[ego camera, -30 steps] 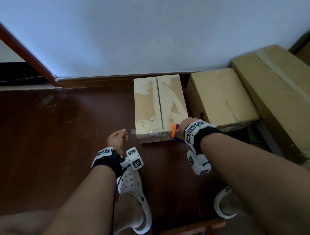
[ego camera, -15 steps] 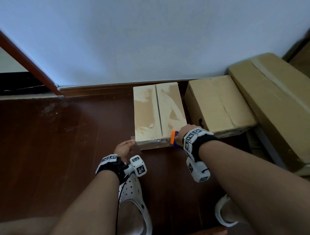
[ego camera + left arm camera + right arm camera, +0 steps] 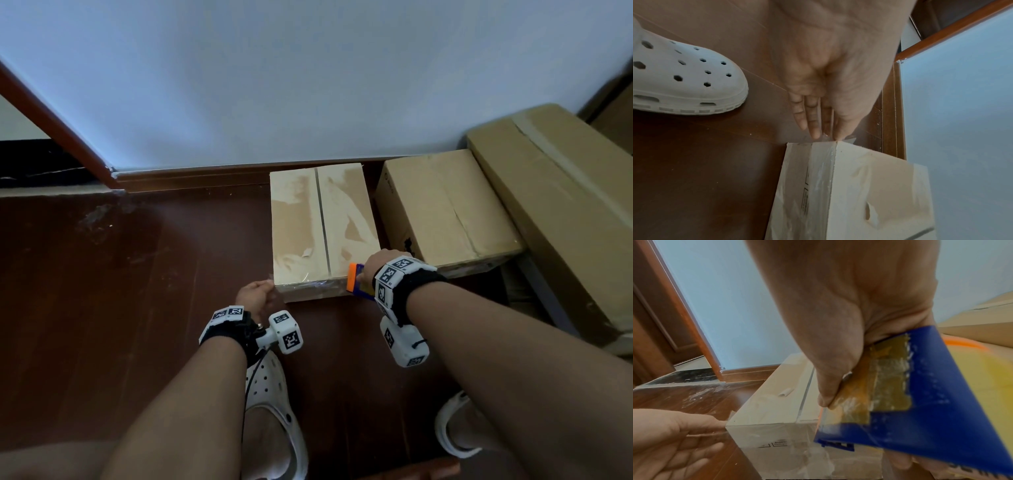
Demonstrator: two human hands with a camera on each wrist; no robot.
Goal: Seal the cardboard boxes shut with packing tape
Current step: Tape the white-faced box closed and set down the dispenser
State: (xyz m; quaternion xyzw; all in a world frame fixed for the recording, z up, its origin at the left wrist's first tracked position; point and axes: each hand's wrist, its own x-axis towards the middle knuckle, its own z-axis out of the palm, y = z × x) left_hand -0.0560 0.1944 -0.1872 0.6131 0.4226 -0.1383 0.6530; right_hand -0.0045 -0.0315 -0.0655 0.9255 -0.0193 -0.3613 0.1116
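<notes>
Head view shows the right hand [image 3: 378, 265] with its grip wrapped round a blue and orange tape dispenser [image 3: 356, 281] at the near right corner of the pale box [image 3: 322, 229], probably to pull clear tape [image 3: 822, 168] along the front edge. Left hand [image 3: 255, 295], fingers straight and together, touches the near left corner, likely anchoring the tape end. Everything sits on a dark wooden floor [image 3: 137, 291] against a pale wall [image 3: 308, 85], with two more boxes to the right.

Our left hand [image 3: 255, 295] out ahead, fingers [image 3: 813, 120] straight and together, tips low. Our right hand [image 3: 380, 265] fisted, thumb [image 3: 830, 382] clamped down over what we grip.
</notes>
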